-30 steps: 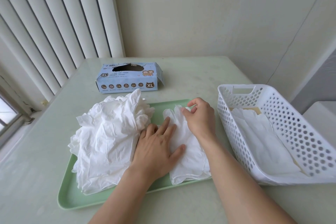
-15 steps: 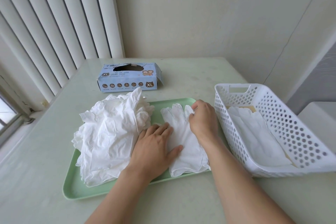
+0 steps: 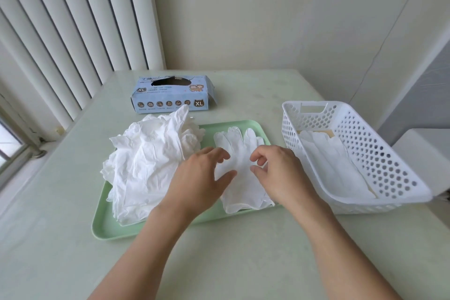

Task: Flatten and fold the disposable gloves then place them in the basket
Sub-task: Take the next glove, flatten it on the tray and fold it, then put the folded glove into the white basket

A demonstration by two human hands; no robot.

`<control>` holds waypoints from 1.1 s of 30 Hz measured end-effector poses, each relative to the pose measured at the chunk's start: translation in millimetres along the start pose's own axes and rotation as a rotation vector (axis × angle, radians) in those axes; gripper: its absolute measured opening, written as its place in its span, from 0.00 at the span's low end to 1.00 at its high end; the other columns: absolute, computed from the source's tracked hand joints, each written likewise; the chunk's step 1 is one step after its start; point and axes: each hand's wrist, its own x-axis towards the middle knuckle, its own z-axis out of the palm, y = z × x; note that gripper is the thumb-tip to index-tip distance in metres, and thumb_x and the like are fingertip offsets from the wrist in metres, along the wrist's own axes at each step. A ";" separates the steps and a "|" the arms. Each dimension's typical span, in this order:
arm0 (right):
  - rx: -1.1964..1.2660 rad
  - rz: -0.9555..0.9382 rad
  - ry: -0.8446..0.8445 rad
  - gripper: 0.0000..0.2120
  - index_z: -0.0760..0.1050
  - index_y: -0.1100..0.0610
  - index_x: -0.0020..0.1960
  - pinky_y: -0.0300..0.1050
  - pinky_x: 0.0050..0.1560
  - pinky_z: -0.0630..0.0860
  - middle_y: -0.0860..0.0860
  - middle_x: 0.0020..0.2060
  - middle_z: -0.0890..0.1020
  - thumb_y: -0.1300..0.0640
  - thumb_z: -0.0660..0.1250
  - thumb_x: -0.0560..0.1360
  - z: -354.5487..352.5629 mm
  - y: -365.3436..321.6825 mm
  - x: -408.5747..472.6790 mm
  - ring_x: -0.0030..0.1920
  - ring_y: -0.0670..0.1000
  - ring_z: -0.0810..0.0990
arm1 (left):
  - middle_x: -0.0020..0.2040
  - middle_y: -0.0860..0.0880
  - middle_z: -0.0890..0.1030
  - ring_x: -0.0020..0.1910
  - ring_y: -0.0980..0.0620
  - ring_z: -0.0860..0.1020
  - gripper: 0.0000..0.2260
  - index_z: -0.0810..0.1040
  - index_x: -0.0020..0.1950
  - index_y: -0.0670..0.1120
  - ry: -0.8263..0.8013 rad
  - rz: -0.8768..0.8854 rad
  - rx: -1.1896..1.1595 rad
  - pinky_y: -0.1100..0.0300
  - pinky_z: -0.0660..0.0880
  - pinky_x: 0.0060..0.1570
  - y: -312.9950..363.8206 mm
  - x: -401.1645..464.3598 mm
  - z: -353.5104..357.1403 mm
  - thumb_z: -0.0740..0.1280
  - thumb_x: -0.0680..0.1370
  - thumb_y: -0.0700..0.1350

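There is one view only — a wide-angle camera worn on the head, looking forward and down over the table (image 3: 243,251) from the person's side. It sits close: both forearms enter from the bottom edge, and the tray (image 3: 136,229) lies near the frame's middle. The far wall (image 3: 267,19) and blinds (image 3: 73,19) fill the upper half — straight lines bow toward the edges.

One tray (image 3: 155,231), one basket (image 3: 379,153), one glove box (image 3: 170,98), two hands (image 3: 198,178) (gloves uncountable).
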 end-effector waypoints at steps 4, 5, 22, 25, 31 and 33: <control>0.008 0.018 -0.058 0.08 0.79 0.49 0.45 0.43 0.43 0.77 0.44 0.40 0.80 0.45 0.73 0.75 -17.3 10.5 -28.6 0.41 0.46 0.80 | 0.48 0.59 0.77 0.39 0.60 0.76 0.20 0.78 0.55 0.57 -0.178 -0.022 0.080 0.55 0.79 0.45 17.8 -8.8 -7.6 0.66 0.73 0.70; 0.002 0.032 -0.084 0.09 0.78 0.49 0.44 0.44 0.44 0.77 0.44 0.39 0.81 0.44 0.71 0.76 -20.8 13.2 -33.7 0.41 0.47 0.80 | 0.50 0.60 0.77 0.39 0.59 0.76 0.23 0.78 0.56 0.58 -0.216 -0.024 0.079 0.55 0.79 0.47 22.6 -13.8 -6.4 0.65 0.71 0.73; 0.764 0.288 -0.089 0.18 0.83 0.48 0.48 0.45 0.39 0.73 0.46 0.39 0.79 0.70 0.67 0.70 4.5 8.6 -27.4 0.36 0.48 0.76 | 0.53 0.62 0.77 0.43 0.56 0.77 0.14 0.82 0.52 0.58 -0.144 -0.079 -0.044 0.56 0.76 0.42 28.6 -39.5 22.7 0.73 0.72 0.65; 0.974 0.369 -0.110 0.17 0.83 0.54 0.49 0.45 0.38 0.75 0.50 0.37 0.77 0.74 0.65 0.71 5.4 8.5 -24.5 0.36 0.49 0.75 | 0.50 0.61 0.77 0.42 0.55 0.77 0.14 0.82 0.49 0.57 -0.128 -0.088 -0.086 0.57 0.72 0.38 30.7 -37.5 26.2 0.74 0.72 0.64; 1.128 0.387 -0.111 0.15 0.83 0.58 0.46 0.46 0.42 0.82 0.52 0.38 0.74 0.76 0.66 0.73 1.9 8.3 -24.9 0.40 0.48 0.76 | 0.43 0.58 0.75 0.38 0.54 0.75 0.15 0.81 0.49 0.56 -0.048 -0.046 -0.081 0.57 0.70 0.34 33.8 -40.4 30.3 0.73 0.72 0.65; 1.142 0.373 -0.091 0.15 0.83 0.58 0.45 0.46 0.42 0.82 0.52 0.36 0.73 0.76 0.65 0.73 -0.5 6.4 -24.8 0.39 0.48 0.76 | 0.44 0.59 0.76 0.38 0.54 0.75 0.14 0.81 0.52 0.55 -0.026 -0.028 -0.100 0.56 0.72 0.35 35.3 -41.2 31.6 0.73 0.73 0.62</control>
